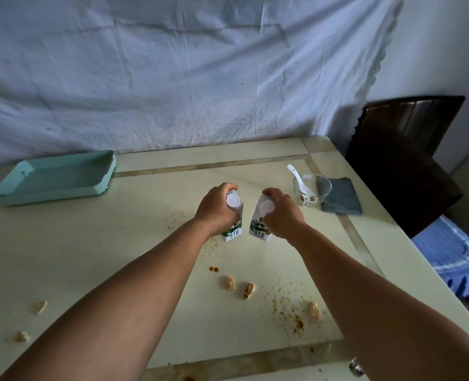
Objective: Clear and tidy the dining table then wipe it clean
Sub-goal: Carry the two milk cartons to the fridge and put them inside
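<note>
— What are you holding?

— My left hand is wrapped around one small milk carton, my right hand around a second carton, both just above the middle of the frame. Each is white card with a round white plastic cap and a green printed scene; the front reads 纯牛奶. They stand side by side, close but apart, on the pale glossy table.

— And the mess?

— Lumpy tan food scraps and brown sauce specks are scattered across the lower half of the frame.

— Anything else?

— At right of centre there is a clear glass cup with a white spoon in it, touching a folded grey cloth. At left sits a mint-green rectangular plastic tray. A creased white sheet fills the top.
</note>
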{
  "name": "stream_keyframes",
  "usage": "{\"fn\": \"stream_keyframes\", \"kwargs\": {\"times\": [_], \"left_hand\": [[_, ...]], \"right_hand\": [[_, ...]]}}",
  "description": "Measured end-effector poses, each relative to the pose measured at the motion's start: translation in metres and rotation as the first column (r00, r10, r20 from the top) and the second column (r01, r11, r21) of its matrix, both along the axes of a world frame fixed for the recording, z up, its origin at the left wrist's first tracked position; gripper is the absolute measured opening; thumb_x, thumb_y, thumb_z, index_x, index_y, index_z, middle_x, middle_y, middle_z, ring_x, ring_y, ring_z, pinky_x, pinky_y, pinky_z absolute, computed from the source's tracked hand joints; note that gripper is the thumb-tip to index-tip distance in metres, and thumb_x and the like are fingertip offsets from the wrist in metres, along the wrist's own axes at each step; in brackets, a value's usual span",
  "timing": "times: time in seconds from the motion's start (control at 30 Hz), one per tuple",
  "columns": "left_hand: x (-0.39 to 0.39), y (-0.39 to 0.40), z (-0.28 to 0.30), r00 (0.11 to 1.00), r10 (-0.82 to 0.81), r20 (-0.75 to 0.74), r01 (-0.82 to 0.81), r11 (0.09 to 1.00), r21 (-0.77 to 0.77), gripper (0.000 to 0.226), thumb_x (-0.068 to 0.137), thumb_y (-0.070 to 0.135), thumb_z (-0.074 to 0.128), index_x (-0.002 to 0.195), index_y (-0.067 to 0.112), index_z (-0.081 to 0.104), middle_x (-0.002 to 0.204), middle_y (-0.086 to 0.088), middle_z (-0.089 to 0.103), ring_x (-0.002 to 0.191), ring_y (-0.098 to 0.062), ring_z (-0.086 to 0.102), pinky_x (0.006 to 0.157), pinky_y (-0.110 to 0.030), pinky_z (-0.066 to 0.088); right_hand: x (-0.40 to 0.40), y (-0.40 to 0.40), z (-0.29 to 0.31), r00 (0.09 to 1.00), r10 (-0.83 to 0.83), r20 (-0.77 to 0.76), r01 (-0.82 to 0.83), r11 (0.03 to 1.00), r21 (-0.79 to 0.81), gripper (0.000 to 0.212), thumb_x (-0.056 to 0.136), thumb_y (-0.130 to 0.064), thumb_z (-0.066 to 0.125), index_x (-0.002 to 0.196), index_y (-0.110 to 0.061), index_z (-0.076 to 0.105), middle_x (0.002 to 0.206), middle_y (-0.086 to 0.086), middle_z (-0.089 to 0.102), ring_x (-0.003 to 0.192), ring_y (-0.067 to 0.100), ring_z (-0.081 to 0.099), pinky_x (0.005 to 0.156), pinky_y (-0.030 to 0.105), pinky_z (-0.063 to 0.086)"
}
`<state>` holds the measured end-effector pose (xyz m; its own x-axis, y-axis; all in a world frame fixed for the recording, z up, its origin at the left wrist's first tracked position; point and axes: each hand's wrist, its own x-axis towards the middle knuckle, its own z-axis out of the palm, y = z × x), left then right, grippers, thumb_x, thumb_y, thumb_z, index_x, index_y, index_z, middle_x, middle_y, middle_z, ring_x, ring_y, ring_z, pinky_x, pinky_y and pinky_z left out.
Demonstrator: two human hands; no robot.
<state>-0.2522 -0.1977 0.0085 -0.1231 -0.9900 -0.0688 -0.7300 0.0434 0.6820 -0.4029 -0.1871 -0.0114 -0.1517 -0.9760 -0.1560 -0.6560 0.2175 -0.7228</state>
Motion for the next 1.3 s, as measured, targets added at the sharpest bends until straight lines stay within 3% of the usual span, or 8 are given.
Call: {"fn": "stream_keyframes", "kwargs": {"times": [0.2, 0.3, 0.4, 0.63, 0.77, 0.93, 1.1, 1.3], "left_hand": [[-0.013, 0.019, 0.027, 0.984, -0.174, -0.03, 0.171, 0.983, -0.071, 0.06, 0.076, 0.01, 0.062, 0.132, 0.02, 0.043, 0.132, -0.005, 0.053, 0.117, -0.023, 0.052, 0.083, -0.025, 0.04], [-0.026, 0.037, 0.045, 0.969, -0.245, -0.009, 0.241, 0.957, -0.163, 0.053, 0.079, 0.013, 0.058, 0.13, 0.017, 0.045, 0.131, -0.005, 0.055, 0.116, -0.023, 0.052, 0.084, -0.023, 0.038], [-0.04, 0.059, 0.066, 0.946, -0.325, 0.009, 0.315, 0.911, -0.265, 0.045, 0.08, 0.012, 0.056, 0.125, 0.016, 0.05, 0.127, -0.006, 0.058, 0.114, -0.023, 0.054, 0.083, -0.022, 0.037], [-0.078, 0.118, 0.105, 0.834, -0.551, 0.043, 0.522, 0.76, -0.386, 0.044, 0.076, 0.021, 0.055, 0.12, 0.016, 0.056, 0.121, -0.008, 0.062, 0.108, -0.024, 0.057, 0.081, -0.023, 0.04], [-0.108, 0.151, 0.117, 0.772, -0.634, 0.046, 0.596, 0.696, -0.401, 0.043, 0.077, 0.013, 0.058, 0.119, 0.014, 0.055, 0.116, -0.009, 0.06, 0.103, -0.025, 0.056, 0.079, -0.023, 0.04], [-0.18, 0.213, 0.126, 0.617, -0.781, 0.096, 0.733, 0.525, -0.433, 0.053, 0.074, 0.012, 0.06, 0.126, 0.013, 0.052, 0.12, -0.016, 0.057, 0.109, -0.03, 0.054, 0.092, -0.031, 0.044], [-0.257, 0.271, 0.124, 0.484, -0.867, 0.115, 0.827, 0.411, -0.385, 0.058, 0.069, 0.022, 0.057, 0.126, 0.015, 0.052, 0.117, -0.015, 0.055, 0.107, -0.031, 0.054, 0.092, -0.033, 0.045], [-0.379, 0.349, 0.11, 0.324, -0.932, 0.162, 0.906, 0.256, -0.338, 0.056, 0.076, 0.015, 0.061, 0.13, 0.019, 0.048, 0.124, -0.014, 0.05, 0.117, -0.031, 0.046, 0.102, -0.034, 0.039]], "right_hand": [[-0.012, 0.029, 0.043, 0.996, -0.085, 0.042, 0.09, 0.984, -0.152, 0.056, 0.08, 0.001, 0.045, 0.13, -0.023, 0.05, 0.124, 0.012, 0.051, 0.106, 0.031, 0.056, 0.089, 0.046, 0.053], [-0.02, 0.057, 0.06, 0.987, -0.162, 0.016, 0.162, 0.965, -0.206, 0.055, 0.08, 0.0, 0.046, 0.129, -0.026, 0.052, 0.122, 0.01, 0.049, 0.106, 0.031, 0.054, 0.08, 0.036, 0.053], [-0.028, 0.087, 0.077, 0.975, -0.218, 0.031, 0.219, 0.945, -0.243, 0.056, 0.078, 0.0, 0.048, 0.125, -0.029, 0.055, 0.121, 0.01, 0.053, 0.101, 0.031, 0.057, 0.066, 0.025, 0.044], [-0.052, 0.169, 0.115, 0.933, -0.359, 0.026, 0.345, 0.872, -0.346, 0.05, 0.082, -0.004, 0.051, 0.124, -0.03, 0.058, 0.12, 0.009, 0.056, 0.089, 0.021, 0.057, 0.054, 0.014, 0.04], [-0.072, 0.221, 0.131, 0.89, -0.455, 0.021, 0.425, 0.812, -0.4, 0.051, 0.081, -0.001, 0.051, 0.124, -0.027, 0.059, 0.119, 0.009, 0.058, 0.091, 0.021, 0.055, 0.07, 0.024, 0.043], [-0.126, 0.3, 0.136, 0.768, -0.639, 0.041, 0.602, 0.698, -0.387, 0.057, 0.079, 0.0, 0.046, 0.123, -0.033, 0.059, 0.122, 0.009, 0.053, 0.098, 0.024, 0.056, 0.072, 0.022, 0.04], [-0.19, 0.371, 0.133, 0.65, -0.756, 0.079, 0.729, 0.59, -0.347, 0.061, 0.075, 0.004, 0.048, 0.121, -0.034, 0.06, 0.121, 0.006, 0.054, 0.105, 0.023, 0.056, 0.078, 0.024, 0.045], [-0.284, 0.464, 0.121, 0.531, -0.83, 0.169, 0.826, 0.464, -0.32, 0.066, 0.072, 0.01, 0.045, 0.121, -0.033, 0.059, 0.124, 0.008, 0.053, 0.106, 0.029, 0.056, 0.088, 0.043, 0.054]]}}
